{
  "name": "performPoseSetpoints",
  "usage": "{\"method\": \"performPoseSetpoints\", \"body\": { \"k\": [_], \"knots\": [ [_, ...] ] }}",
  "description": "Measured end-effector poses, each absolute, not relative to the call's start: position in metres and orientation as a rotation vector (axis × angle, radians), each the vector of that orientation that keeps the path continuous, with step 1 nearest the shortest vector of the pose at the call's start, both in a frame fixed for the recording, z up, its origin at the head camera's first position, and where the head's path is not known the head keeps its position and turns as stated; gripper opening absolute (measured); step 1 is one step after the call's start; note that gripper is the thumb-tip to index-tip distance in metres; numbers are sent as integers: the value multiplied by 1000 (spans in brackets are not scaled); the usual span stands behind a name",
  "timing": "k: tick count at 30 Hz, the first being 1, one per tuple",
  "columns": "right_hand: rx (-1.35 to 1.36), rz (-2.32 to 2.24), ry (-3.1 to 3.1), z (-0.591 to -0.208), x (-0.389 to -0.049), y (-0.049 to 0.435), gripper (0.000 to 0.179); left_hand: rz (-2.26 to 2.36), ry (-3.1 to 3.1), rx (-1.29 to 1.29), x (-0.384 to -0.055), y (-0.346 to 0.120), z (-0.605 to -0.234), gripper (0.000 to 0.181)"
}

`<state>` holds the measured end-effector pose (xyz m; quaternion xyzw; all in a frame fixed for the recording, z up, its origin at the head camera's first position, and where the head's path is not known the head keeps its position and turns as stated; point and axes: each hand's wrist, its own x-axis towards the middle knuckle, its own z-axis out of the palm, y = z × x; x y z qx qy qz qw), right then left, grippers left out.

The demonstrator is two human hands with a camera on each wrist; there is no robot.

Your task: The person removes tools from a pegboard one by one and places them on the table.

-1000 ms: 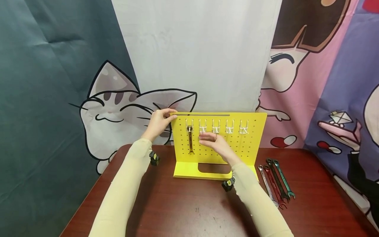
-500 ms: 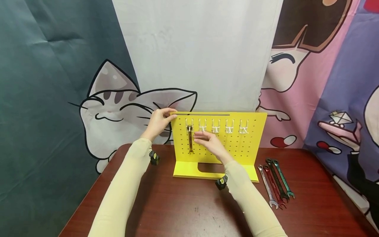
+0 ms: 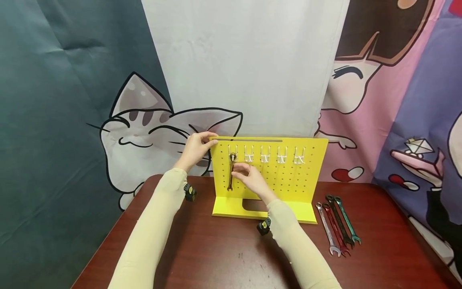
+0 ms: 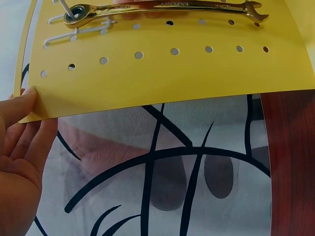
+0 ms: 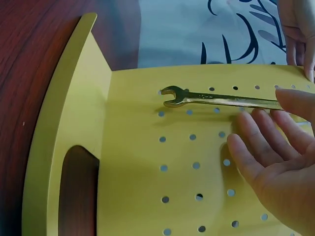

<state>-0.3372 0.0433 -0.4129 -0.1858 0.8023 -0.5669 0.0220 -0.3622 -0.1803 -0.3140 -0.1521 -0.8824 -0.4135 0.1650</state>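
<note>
A gold combination wrench (image 3: 231, 174) hangs by its ring end on the leftmost white hook of a yellow pegboard (image 3: 316, 160). With thumb and fingers, my right hand (image 3: 250, 178) pinches the shaft of this wrench. The open-end jaw of the wrench (image 5: 221, 99) points down toward the board's base, slightly off the perforated face. My left hand (image 3: 195, 149) grips the board's upper left corner, thumb on the front face and fingers behind. In the left wrist view, the ring end of the wrench (image 4: 78, 14) is around a hook prong.
Several white double hooks (image 3: 265, 154) line the board to the right. On the table (image 3: 216, 257), right of the board, lie a silver wrench (image 3: 327, 230), a red wrench (image 3: 336, 230), a black wrench (image 3: 340, 222) and a green wrench (image 3: 348, 220). A printed curtain hangs behind.
My right hand has moved left across the board and now pinches the gold wrench. The wrench's lower end has swung slightly left. My left hand stays on the corner.
</note>
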Motion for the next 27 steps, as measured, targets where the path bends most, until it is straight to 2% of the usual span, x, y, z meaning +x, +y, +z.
{"method": "performPoseSetpoints", "body": {
  "k": [15,27],
  "knots": [
    [-465,-2102,2230,-415,-339,32,28,-1172,-2499,-433,-362,-180,-315,24],
    [-471,-2118,2214,-416,-335,34,33,-1189,-2501,-423,-362,-179,-315,23]
  ]
}}
